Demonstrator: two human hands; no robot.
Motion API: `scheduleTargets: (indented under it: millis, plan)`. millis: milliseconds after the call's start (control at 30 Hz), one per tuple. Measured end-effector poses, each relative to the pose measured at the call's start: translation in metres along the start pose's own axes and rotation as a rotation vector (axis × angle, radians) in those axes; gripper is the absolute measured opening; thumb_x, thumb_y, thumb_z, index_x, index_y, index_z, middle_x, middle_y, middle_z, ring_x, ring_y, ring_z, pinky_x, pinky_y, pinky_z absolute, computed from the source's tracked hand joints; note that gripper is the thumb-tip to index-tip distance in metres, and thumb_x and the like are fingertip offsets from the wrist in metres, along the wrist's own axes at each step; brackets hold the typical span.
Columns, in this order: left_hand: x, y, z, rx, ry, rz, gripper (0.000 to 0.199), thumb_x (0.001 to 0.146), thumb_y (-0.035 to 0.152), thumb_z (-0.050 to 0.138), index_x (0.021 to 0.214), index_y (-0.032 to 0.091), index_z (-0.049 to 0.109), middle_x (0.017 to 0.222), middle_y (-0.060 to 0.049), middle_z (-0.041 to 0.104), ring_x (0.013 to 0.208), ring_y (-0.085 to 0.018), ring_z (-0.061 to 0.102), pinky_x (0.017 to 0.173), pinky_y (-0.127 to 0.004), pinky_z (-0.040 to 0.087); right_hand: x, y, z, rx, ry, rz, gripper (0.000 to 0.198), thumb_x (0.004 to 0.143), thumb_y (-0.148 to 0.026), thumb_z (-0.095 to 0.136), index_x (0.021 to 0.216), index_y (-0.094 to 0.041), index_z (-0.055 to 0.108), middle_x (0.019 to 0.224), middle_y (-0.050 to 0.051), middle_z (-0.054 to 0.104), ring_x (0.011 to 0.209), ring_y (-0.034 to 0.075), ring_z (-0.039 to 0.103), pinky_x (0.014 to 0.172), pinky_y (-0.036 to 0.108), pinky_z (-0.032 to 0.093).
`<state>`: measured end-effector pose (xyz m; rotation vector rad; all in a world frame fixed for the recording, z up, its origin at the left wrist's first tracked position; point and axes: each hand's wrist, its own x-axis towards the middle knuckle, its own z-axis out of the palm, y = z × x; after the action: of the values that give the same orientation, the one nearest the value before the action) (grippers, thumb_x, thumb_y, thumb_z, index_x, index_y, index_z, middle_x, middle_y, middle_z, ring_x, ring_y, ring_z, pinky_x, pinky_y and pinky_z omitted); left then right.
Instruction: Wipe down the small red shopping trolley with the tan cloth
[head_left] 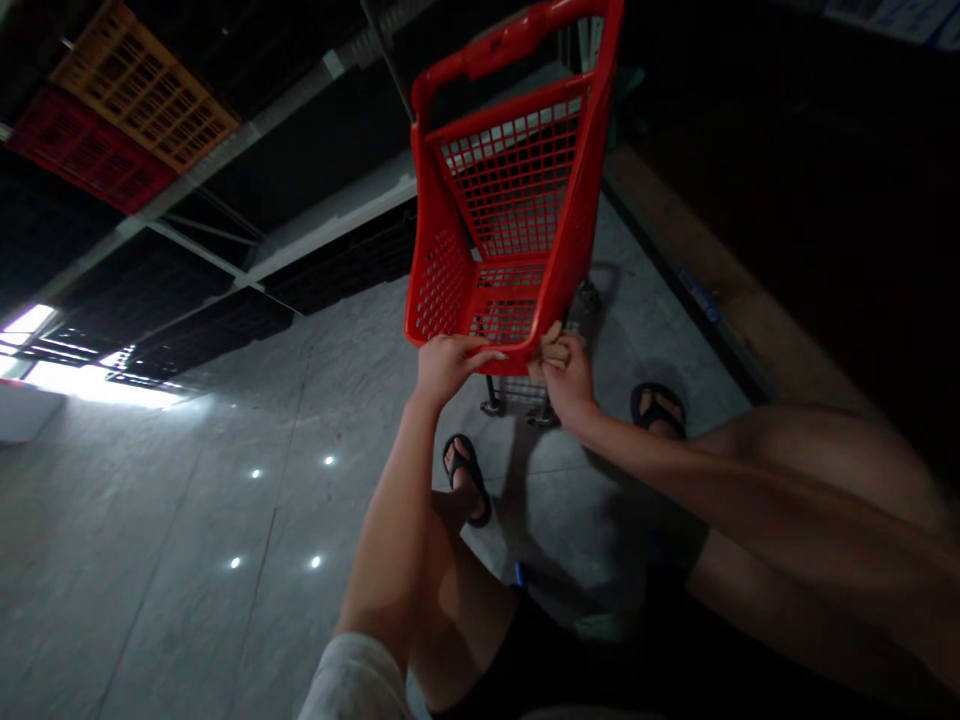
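Observation:
A red plastic shopping cart (525, 230) stands in front of me, its basket showing no goods and its handle at the far end. My left hand (448, 366) grips the near rim of the basket, fingers laid over the edge. At the near right corner, my right hand (568, 375) is closed around a crumpled tan cloth (553, 350), which rests against the cart's rim. The fingertips of that hand are partly hidden by the cloth. Below the basket show the cart's dark legs and casters.
Metal shelving (247, 270) runs along the left, with an orange crate (146, 85) and a dark red crate (86, 150) on it. A low ledge (690, 270) borders the right side. My feet in black flip-flops stand on the grey concrete floor (187, 520).

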<state>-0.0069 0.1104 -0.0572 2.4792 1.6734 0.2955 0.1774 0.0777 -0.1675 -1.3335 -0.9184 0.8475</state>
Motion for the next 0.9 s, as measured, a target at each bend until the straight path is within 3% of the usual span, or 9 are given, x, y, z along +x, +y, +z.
scheduleTargets:
  millis: [133, 233, 300, 400, 500, 567, 767, 833, 900]
  plan:
    - [0.011, 0.035, 0.01, 0.045, 0.031, -0.027, 0.039, 0.096, 0.057, 0.06, 0.109, 0.028, 0.081, 0.098, -0.006, 0.081, 0.089, -0.022, 0.073, 0.076, -0.028, 0.047, 0.017, -0.052, -0.026, -0.014, 0.041, -0.34, 0.013, 0.078, -0.021, 0.058, 0.089, -0.025, 0.052, 0.096, 0.001, 0.055, 0.095, 0.018, 0.055, 0.095, 0.038, 0.048]
    - [0.018, 0.047, 0.007, -0.009, -0.001, 0.053, 0.038, 0.102, 0.051, 0.053, 0.118, 0.026, 0.077, 0.104, -0.007, 0.08, 0.093, -0.021, 0.073, 0.08, -0.029, 0.048, 0.023, -0.042, -0.033, -0.077, 0.052, -0.415, 0.015, 0.076, -0.018, 0.061, 0.086, -0.025, 0.053, 0.105, 0.003, 0.053, 0.107, 0.019, 0.054, 0.103, 0.039, 0.045]
    - [0.02, 0.043, 0.001, -0.007, 0.009, 0.101, 0.039, 0.104, 0.049, 0.049, 0.119, 0.026, 0.076, 0.11, -0.007, 0.079, 0.096, -0.021, 0.073, 0.084, -0.03, 0.048, 0.024, -0.013, -0.031, -0.113, 0.043, -0.263, 0.017, 0.072, -0.018, 0.062, 0.084, -0.025, 0.053, 0.105, 0.004, 0.053, 0.106, 0.02, 0.054, 0.102, 0.04, 0.046]
    - [0.018, 0.026, -0.003, 0.117, 0.032, 0.1, 0.044, 0.103, 0.053, 0.047, 0.109, 0.022, 0.077, 0.104, -0.01, 0.079, 0.097, -0.025, 0.072, 0.09, -0.034, 0.048, 0.027, 0.032, -0.023, -0.106, -0.022, 0.108, 0.019, 0.063, -0.017, 0.061, 0.074, -0.024, 0.048, 0.086, 0.0, 0.054, 0.089, 0.02, 0.055, 0.09, 0.039, 0.051]
    - [0.017, 0.014, 0.0, 0.217, 0.028, 0.059, 0.045, 0.105, 0.053, 0.042, 0.105, 0.021, 0.074, 0.098, -0.012, 0.078, 0.093, -0.026, 0.072, 0.088, -0.035, 0.048, 0.041, 0.041, -0.015, -0.063, -0.034, 0.253, 0.018, 0.063, -0.017, 0.056, 0.075, -0.024, 0.046, 0.074, -0.004, 0.052, 0.074, 0.016, 0.053, 0.076, 0.033, 0.05]
    - [0.019, 0.014, 0.005, 0.244, 0.047, 0.025, 0.042, 0.105, 0.05, 0.041, 0.105, 0.023, 0.072, 0.099, -0.01, 0.078, 0.09, -0.024, 0.072, 0.083, -0.033, 0.048, 0.054, 0.023, -0.014, -0.017, 0.042, 0.173, 0.019, 0.065, -0.016, 0.054, 0.081, -0.024, 0.048, 0.078, -0.004, 0.054, 0.075, 0.015, 0.054, 0.076, 0.031, 0.049]
    - [0.028, 0.03, 0.017, 0.207, 0.043, -0.01, 0.039, 0.104, 0.05, 0.045, 0.11, 0.022, 0.071, 0.101, -0.012, 0.078, 0.093, -0.027, 0.073, 0.081, -0.033, 0.047, 0.07, -0.035, -0.021, -0.011, 0.121, -0.334, 0.022, 0.073, -0.015, 0.058, 0.093, -0.024, 0.055, 0.101, 0.002, 0.058, 0.099, 0.019, 0.056, 0.099, 0.037, 0.047]
    - [0.029, 0.036, 0.02, 0.176, 0.057, 0.01, 0.04, 0.105, 0.049, 0.043, 0.116, 0.021, 0.07, 0.104, -0.012, 0.078, 0.095, -0.026, 0.073, 0.084, -0.034, 0.047, 0.064, -0.026, -0.018, -0.047, 0.144, -0.37, 0.022, 0.072, -0.015, 0.058, 0.092, -0.024, 0.055, 0.105, 0.004, 0.058, 0.105, 0.019, 0.055, 0.103, 0.038, 0.046]
    - [0.027, 0.043, 0.022, 0.149, 0.084, 0.038, 0.04, 0.107, 0.044, 0.041, 0.126, 0.02, 0.067, 0.112, -0.013, 0.077, 0.099, -0.026, 0.073, 0.088, -0.035, 0.047, 0.053, -0.003, -0.011, -0.06, 0.101, -0.262, 0.019, 0.071, -0.018, 0.056, 0.089, -0.023, 0.054, 0.101, 0.004, 0.058, 0.101, 0.019, 0.056, 0.098, 0.038, 0.049]
